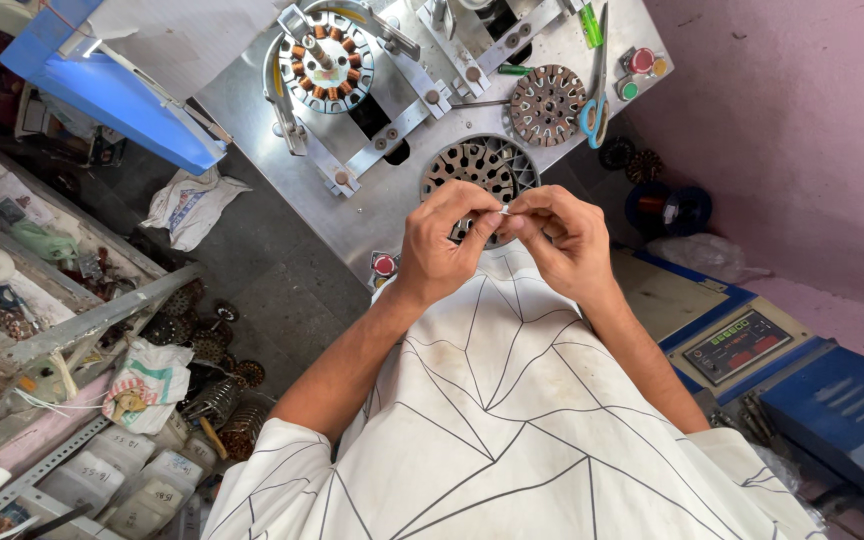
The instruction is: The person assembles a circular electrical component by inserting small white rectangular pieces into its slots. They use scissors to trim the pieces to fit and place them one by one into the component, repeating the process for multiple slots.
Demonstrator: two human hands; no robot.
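Both hands meet in the middle here: the left hand [439, 243] and the right hand [560, 237] pinch a small pale strip [503, 211] between thumbs and fingertips, one hand at each end, held just above the person's white line-patterned shirt [492, 400]. Directly behind the grip lies a round slotted metal core [480, 165], set into a grey metal worktop [392, 215]. Farther beyond, to the right, a second, smaller slotted disc [548, 104] rests beside blue-handled scissors [592, 112]; to the left of that sits a core wound with copper coils [328, 62] in a clamp fixture. A red push button [384, 265] sits just left of the left wrist. Well to the right, a blue control box [752, 345] stands against a pink wall [802, 130]. Far left, dark stone floor [272, 270], crumpled bags and cluttered shelves.
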